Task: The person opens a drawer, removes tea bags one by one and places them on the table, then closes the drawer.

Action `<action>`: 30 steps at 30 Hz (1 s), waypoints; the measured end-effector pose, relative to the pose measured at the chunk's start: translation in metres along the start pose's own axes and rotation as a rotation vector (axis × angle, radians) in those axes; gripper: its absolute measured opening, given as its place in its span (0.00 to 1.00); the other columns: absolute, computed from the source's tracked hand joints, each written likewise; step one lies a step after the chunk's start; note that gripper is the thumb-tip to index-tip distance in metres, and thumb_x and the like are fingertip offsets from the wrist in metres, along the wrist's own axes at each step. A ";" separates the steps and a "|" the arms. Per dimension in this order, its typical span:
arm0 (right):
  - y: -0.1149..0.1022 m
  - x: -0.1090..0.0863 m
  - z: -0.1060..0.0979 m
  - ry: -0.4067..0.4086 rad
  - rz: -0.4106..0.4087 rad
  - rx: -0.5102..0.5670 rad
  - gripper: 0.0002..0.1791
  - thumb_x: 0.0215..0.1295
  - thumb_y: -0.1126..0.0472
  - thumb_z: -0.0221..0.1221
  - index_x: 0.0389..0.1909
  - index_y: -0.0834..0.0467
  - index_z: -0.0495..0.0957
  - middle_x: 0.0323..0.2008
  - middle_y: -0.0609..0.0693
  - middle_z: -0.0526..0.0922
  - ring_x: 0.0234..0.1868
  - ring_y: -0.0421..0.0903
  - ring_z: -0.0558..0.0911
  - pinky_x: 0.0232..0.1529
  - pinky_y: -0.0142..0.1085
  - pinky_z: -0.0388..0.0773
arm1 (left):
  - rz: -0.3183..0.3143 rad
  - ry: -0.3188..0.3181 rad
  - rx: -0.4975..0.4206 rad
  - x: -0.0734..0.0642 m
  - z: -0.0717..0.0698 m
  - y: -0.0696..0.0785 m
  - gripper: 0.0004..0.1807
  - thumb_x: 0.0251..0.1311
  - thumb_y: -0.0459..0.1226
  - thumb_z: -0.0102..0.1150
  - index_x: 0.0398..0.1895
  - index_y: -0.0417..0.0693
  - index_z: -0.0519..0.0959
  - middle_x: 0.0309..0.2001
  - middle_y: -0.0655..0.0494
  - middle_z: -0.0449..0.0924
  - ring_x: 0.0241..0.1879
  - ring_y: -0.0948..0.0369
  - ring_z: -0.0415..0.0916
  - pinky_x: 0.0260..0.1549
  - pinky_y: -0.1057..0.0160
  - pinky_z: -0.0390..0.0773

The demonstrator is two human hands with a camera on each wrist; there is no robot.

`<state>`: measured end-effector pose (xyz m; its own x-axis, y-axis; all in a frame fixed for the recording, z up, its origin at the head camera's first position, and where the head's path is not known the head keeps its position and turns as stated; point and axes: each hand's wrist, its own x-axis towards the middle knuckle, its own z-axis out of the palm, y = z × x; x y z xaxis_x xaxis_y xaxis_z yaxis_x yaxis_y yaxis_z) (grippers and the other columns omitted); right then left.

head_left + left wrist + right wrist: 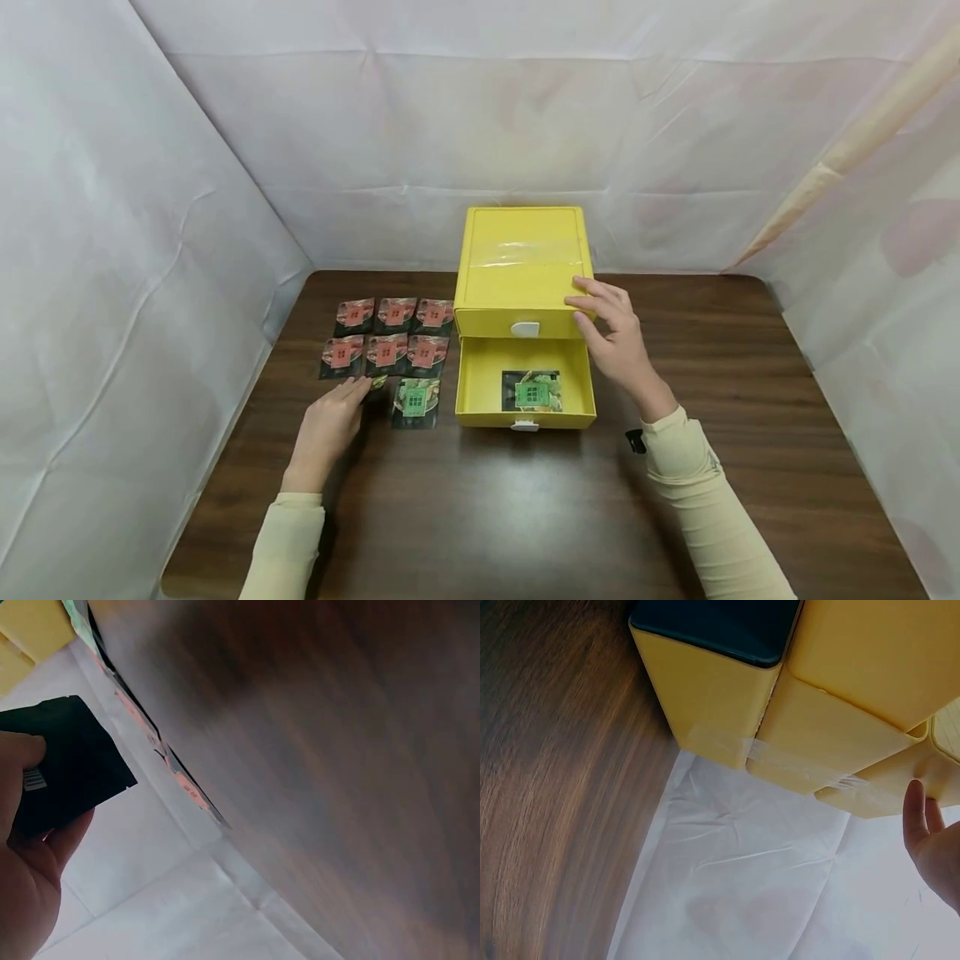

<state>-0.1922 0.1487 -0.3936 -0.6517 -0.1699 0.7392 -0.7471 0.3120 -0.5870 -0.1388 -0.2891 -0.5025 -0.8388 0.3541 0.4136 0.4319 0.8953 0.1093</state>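
Note:
My left hand (327, 429) pinches a small flat packet (79, 754) between thumb and fingers. In the left wrist view its dark back shows, with a white barcode label near the thumb; in the head view the hand hides most of it. Just right of that hand lies a green-labelled packet (415, 403) on the table. My right hand (618, 342) rests on the front right corner of a yellow drawer box (525, 242), its fingers spread over the top. Below, the lower drawer (480, 358) is pulled out, with one green-labelled packet (532, 392) lying in it.
Several red-labelled packets (386, 354) lie in two rows left of the box. A small black object (636, 440) is on the brown wooden table (510, 517) beside the right sleeve. White sheeting (480, 125) hangs behind and at both sides.

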 end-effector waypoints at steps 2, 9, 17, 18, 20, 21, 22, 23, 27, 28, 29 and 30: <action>0.000 0.000 0.001 -0.001 0.009 0.000 0.16 0.53 0.86 0.57 0.43 0.73 0.80 0.55 0.71 0.75 0.57 0.71 0.67 0.58 0.54 0.60 | -0.019 -0.048 0.010 0.000 0.002 -0.001 0.20 0.52 0.24 0.66 0.52 0.36 0.82 0.47 0.41 0.82 0.47 0.45 0.81 0.41 0.45 0.79; 0.002 -0.002 0.002 -0.015 0.012 0.000 0.15 0.55 0.84 0.58 0.44 0.72 0.80 0.56 0.71 0.74 0.58 0.69 0.67 0.58 0.55 0.60 | -0.078 -0.247 0.063 0.001 0.005 0.003 0.20 0.49 0.31 0.72 0.49 0.41 0.84 0.48 0.44 0.83 0.41 0.46 0.82 0.33 0.45 0.80; 0.003 -0.001 0.001 0.000 0.001 -0.008 0.15 0.54 0.85 0.58 0.43 0.72 0.81 0.56 0.70 0.75 0.58 0.68 0.68 0.58 0.55 0.60 | -0.133 -0.398 0.023 0.000 0.005 0.006 0.27 0.49 0.38 0.74 0.55 0.42 0.82 0.56 0.40 0.77 0.39 0.45 0.82 0.34 0.44 0.79; 0.003 -0.001 0.001 0.002 -0.001 -0.007 0.15 0.54 0.85 0.58 0.43 0.72 0.81 0.56 0.70 0.75 0.58 0.68 0.68 0.59 0.55 0.60 | -0.149 -0.414 0.013 -0.001 0.005 0.007 0.28 0.51 0.41 0.73 0.56 0.42 0.81 0.57 0.40 0.76 0.40 0.44 0.81 0.35 0.44 0.79; 0.003 -0.001 0.001 0.006 -0.006 -0.007 0.16 0.54 0.85 0.58 0.43 0.72 0.81 0.55 0.70 0.75 0.58 0.68 0.68 0.59 0.55 0.60 | -0.183 -0.440 -0.008 -0.001 0.005 0.008 0.31 0.52 0.48 0.72 0.57 0.42 0.80 0.59 0.38 0.74 0.42 0.43 0.81 0.38 0.42 0.78; 0.003 -0.001 0.001 0.009 -0.008 -0.007 0.16 0.54 0.85 0.58 0.43 0.73 0.81 0.55 0.71 0.75 0.58 0.69 0.68 0.59 0.55 0.60 | -0.196 -0.448 -0.016 -0.002 0.005 0.008 0.32 0.53 0.51 0.71 0.58 0.42 0.79 0.60 0.38 0.74 0.44 0.42 0.80 0.39 0.41 0.78; 0.002 -0.001 0.001 0.010 -0.007 -0.006 0.16 0.53 0.85 0.58 0.43 0.73 0.81 0.55 0.71 0.75 0.58 0.69 0.68 0.59 0.55 0.59 | -0.207 -0.452 -0.022 -0.002 0.006 0.008 0.33 0.53 0.53 0.70 0.58 0.42 0.79 0.60 0.38 0.73 0.46 0.42 0.79 0.41 0.41 0.77; 0.002 -0.001 0.001 0.011 -0.006 -0.005 0.16 0.53 0.86 0.58 0.43 0.73 0.81 0.55 0.71 0.75 0.57 0.69 0.68 0.58 0.55 0.59 | -0.215 -0.452 -0.028 -0.002 0.006 0.008 0.33 0.53 0.53 0.70 0.57 0.42 0.79 0.60 0.38 0.73 0.47 0.41 0.79 0.42 0.40 0.76; 0.001 -0.001 0.001 0.010 0.001 -0.002 0.16 0.53 0.86 0.58 0.42 0.73 0.80 0.55 0.71 0.75 0.57 0.70 0.68 0.58 0.55 0.60 | -0.211 -0.425 -0.039 -0.002 0.009 0.006 0.28 0.53 0.47 0.71 0.54 0.40 0.80 0.59 0.37 0.74 0.49 0.42 0.78 0.45 0.41 0.76; 0.001 -0.001 0.002 0.009 0.003 -0.002 0.16 0.53 0.86 0.58 0.42 0.73 0.80 0.55 0.71 0.75 0.57 0.70 0.68 0.58 0.55 0.60 | -0.206 -0.417 -0.041 -0.002 0.010 0.006 0.27 0.54 0.45 0.72 0.54 0.39 0.80 0.58 0.37 0.74 0.49 0.42 0.78 0.45 0.42 0.76; 0.000 0.000 0.002 0.008 0.003 -0.002 0.16 0.53 0.86 0.58 0.42 0.73 0.80 0.55 0.71 0.75 0.57 0.70 0.68 0.58 0.55 0.60 | -0.201 -0.411 -0.043 -0.002 0.012 0.005 0.26 0.54 0.43 0.72 0.53 0.39 0.80 0.58 0.37 0.74 0.50 0.43 0.78 0.46 0.42 0.76; 0.000 0.000 0.002 0.008 0.003 -0.003 0.16 0.53 0.86 0.58 0.42 0.73 0.80 0.55 0.71 0.75 0.57 0.70 0.68 0.58 0.55 0.60 | -0.194 -0.405 -0.045 -0.002 0.013 0.004 0.25 0.54 0.42 0.72 0.53 0.39 0.80 0.58 0.37 0.74 0.50 0.43 0.77 0.46 0.42 0.76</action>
<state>-0.1925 0.1470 -0.3948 -0.6529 -0.1617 0.7400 -0.7448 0.3150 -0.5883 -0.1396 -0.2825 -0.5145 -0.9639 0.2662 -0.0049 0.2603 0.9460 0.1930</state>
